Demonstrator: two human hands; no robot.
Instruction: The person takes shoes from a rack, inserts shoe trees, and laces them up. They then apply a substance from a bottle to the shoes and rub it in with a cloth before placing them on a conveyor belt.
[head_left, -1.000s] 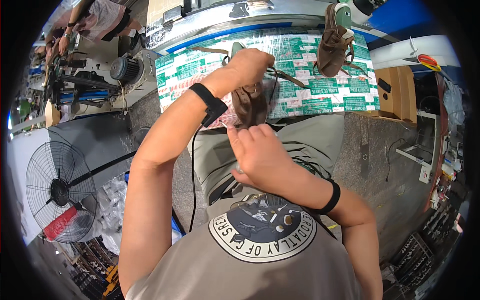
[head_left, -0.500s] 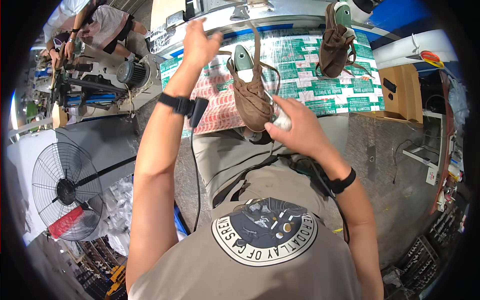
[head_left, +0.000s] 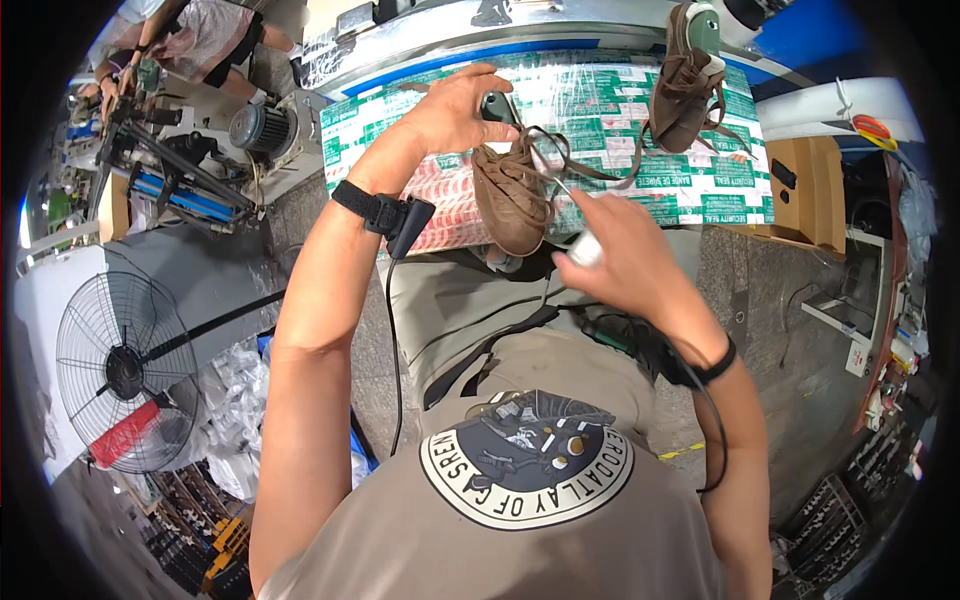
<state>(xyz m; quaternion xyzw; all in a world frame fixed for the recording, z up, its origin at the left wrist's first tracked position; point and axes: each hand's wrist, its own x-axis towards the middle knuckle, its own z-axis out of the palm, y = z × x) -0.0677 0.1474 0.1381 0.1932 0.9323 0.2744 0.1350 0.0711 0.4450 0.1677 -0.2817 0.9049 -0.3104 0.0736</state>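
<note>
A brown lace-up shoe (head_left: 512,205) sits toe toward me at the near edge of the table, with a dark green shoe last (head_left: 496,106) in its opening. My left hand (head_left: 450,115) is closed about the ankle opening, thumb by the tongue and fingers beyond the last. In my right hand (head_left: 630,250) is a tool with a white handle (head_left: 584,250) and a thin metal shaft, its tip among the laces on the shoe's right side. A loose brown lace (head_left: 600,177) trails right across the tabletop. Parts of the opening are hidden by my left hand.
Another brown shoe (head_left: 683,105) on a green last stands at the table's far right. Green, white and red printed tape covers the table (head_left: 700,195). A cardboard box (head_left: 808,195) is to the right, a floor fan (head_left: 125,372) to the left. Someone works at a machine, upper left.
My left hand has come down and right from the raised lace to the shoe's opening. The lace now lies out to the right. The shoe and my right hand have shifted slightly right.
</note>
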